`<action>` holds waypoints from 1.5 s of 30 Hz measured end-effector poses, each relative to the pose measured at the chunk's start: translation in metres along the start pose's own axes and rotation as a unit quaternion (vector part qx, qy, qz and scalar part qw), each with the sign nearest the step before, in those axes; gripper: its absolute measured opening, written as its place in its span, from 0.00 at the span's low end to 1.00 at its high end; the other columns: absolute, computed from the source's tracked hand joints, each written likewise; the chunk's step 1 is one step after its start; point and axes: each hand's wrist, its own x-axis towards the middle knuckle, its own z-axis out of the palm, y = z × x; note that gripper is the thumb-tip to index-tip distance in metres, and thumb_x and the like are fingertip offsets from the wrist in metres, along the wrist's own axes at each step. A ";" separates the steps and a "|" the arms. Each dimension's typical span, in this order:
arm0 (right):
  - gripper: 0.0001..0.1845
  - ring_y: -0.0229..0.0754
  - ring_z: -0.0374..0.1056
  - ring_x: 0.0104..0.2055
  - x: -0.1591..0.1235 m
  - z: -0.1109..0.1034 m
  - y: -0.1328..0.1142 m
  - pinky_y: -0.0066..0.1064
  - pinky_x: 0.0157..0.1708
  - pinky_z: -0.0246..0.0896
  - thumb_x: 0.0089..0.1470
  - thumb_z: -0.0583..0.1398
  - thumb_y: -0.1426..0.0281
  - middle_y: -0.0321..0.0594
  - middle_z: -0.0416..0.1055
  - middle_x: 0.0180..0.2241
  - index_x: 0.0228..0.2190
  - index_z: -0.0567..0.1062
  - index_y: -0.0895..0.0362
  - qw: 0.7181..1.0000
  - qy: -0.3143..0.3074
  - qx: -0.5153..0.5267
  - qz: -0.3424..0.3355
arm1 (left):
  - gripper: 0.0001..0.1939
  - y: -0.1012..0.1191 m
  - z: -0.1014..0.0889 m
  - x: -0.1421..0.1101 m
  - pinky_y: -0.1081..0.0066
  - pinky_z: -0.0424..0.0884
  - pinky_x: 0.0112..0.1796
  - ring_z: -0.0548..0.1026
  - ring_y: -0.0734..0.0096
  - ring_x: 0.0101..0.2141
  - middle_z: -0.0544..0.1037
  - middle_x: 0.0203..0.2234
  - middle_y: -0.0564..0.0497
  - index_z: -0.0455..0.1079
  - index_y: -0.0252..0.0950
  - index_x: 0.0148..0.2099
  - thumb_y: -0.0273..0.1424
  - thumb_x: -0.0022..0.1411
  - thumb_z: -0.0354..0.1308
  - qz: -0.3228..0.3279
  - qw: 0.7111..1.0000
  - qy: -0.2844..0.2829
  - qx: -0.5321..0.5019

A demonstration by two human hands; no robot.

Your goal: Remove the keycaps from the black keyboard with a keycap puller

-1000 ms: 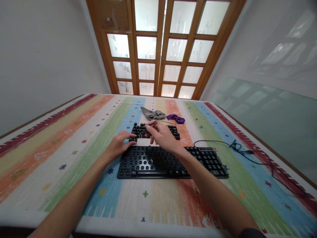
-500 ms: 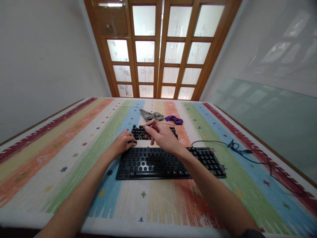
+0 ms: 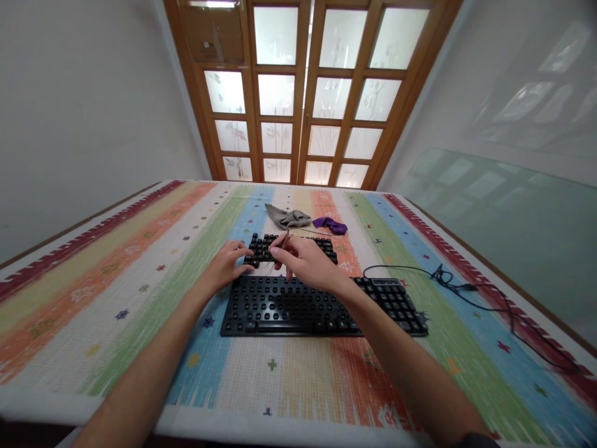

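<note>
Lying just beyond the keyboard, the loose black keycaps (image 3: 261, 246) are gathered in rows at about eleven o'clock from its middle. At their nine o'clock end they are met by the left hand (image 3: 226, 269), which is half open, with thumb and forefinger parted around the nearest caps; whether any cap is gripped or merely touched cannot be told. Over the middle of the rows a thin brownish tool (image 3: 285, 239) is pinched between the thumb and fingers of the right hand (image 3: 298, 258). By that hand some of the caps are hidden, and beneath it fine wire-like ends are pointed toward seven o'clock.

On the black keyboard (image 3: 298, 305), bare sockets are shown across most of the main block, while the space bar (image 3: 286, 326) is seated at the near edge and the number pad (image 3: 396, 305) is fitted with keys at three o'clock. Part of the board is crossed by the right forearm. The black cable (image 3: 443, 280) is left in a loose tangle at two o'clock.

Beyond the caps, a crumpled grey cloth (image 3: 288, 218) is found at twelve o'clock and a purple cloth (image 3: 331, 225) at two. All are laid on a striped tablecloth (image 3: 153, 298), with wood-framed doors (image 3: 301, 99) seen at twelve o'clock.
</note>
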 end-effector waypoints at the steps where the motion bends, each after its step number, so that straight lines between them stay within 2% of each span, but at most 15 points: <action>1: 0.09 0.31 0.65 0.19 0.000 0.001 0.000 0.25 0.24 0.62 0.64 0.54 0.68 0.34 0.72 0.26 0.35 0.71 0.59 1.000 -0.006 -0.010 0.000 | 0.14 -0.001 0.000 -0.001 0.62 0.68 0.47 0.70 0.60 0.43 0.73 0.39 0.49 0.76 0.40 0.44 0.34 0.54 0.67 -0.004 1.000 0.002 0.000; 11: 0.09 0.31 0.65 0.20 -0.003 0.004 -0.001 0.26 0.28 0.61 0.64 0.54 0.68 0.33 0.72 0.26 0.35 0.72 0.59 0.997 -0.042 -0.070 -0.001 | 0.13 -0.003 0.000 -0.001 0.62 0.68 0.47 0.71 0.59 0.44 0.72 0.39 0.49 0.76 0.39 0.42 0.32 0.53 0.68 -0.017 1.000 -0.003 0.024; 21: 0.09 0.32 0.65 0.21 -0.005 0.003 -0.004 0.28 0.29 0.60 0.64 0.54 0.68 0.33 0.72 0.26 0.35 0.72 0.59 0.994 -0.072 -0.078 0.001 | 0.12 -0.002 -0.004 -0.005 0.63 0.69 0.46 0.72 0.60 0.43 0.72 0.38 0.49 0.76 0.39 0.41 0.33 0.53 0.68 -0.036 0.999 -0.008 0.016; 27: 0.09 0.35 0.67 0.27 -0.010 0.004 -0.013 0.28 0.31 0.58 0.63 0.57 0.68 0.35 0.72 0.25 0.36 0.75 0.60 0.991 -0.084 -0.106 0.002 | 0.11 -0.002 -0.007 -0.009 0.64 0.70 0.45 0.73 0.62 0.39 0.73 0.36 0.49 0.77 0.38 0.41 0.34 0.55 0.66 -0.046 0.999 -0.010 -0.011; 31: 0.09 0.35 0.68 0.27 -0.012 0.011 -0.011 0.27 0.30 0.57 0.62 0.58 0.67 0.34 0.73 0.24 0.35 0.75 0.60 0.984 -0.139 -0.105 -0.021 | 0.10 0.000 -0.009 -0.013 0.64 0.70 0.44 0.74 0.63 0.38 0.74 0.35 0.49 0.76 0.38 0.41 0.35 0.58 0.63 -0.044 0.999 0.003 -0.030; 35: 0.08 0.36 0.69 0.26 -0.013 0.023 -0.005 0.26 0.28 0.58 0.61 0.60 0.67 0.34 0.74 0.24 0.34 0.76 0.59 0.968 -0.223 -0.107 -0.040 | 0.12 0.008 -0.008 -0.017 0.66 0.69 0.43 0.74 0.65 0.37 0.75 0.32 0.50 0.76 0.37 0.36 0.40 0.64 0.57 -0.031 0.998 0.048 -0.027; 40: 0.10 0.35 0.69 0.25 -0.018 0.033 0.004 0.25 0.26 0.59 0.61 0.60 0.65 0.37 0.75 0.24 0.31 0.75 0.59 0.967 -0.240 -0.083 0.000 | 0.20 0.021 -0.005 -0.018 0.69 0.68 0.38 0.72 0.68 0.32 0.74 0.28 0.50 0.73 0.36 0.30 0.41 0.70 0.50 0.008 0.997 0.077 0.009; 45: 0.10 0.35 0.69 0.24 -0.026 0.037 0.015 0.26 0.25 0.64 0.60 0.60 0.65 0.37 0.73 0.26 0.32 0.71 0.59 0.967 -0.229 0.055 0.100 | 0.21 0.029 -0.006 -0.018 0.69 0.66 0.35 0.70 0.69 0.28 0.73 0.24 0.50 0.71 0.36 0.28 0.39 0.71 0.49 0.031 0.995 0.086 0.032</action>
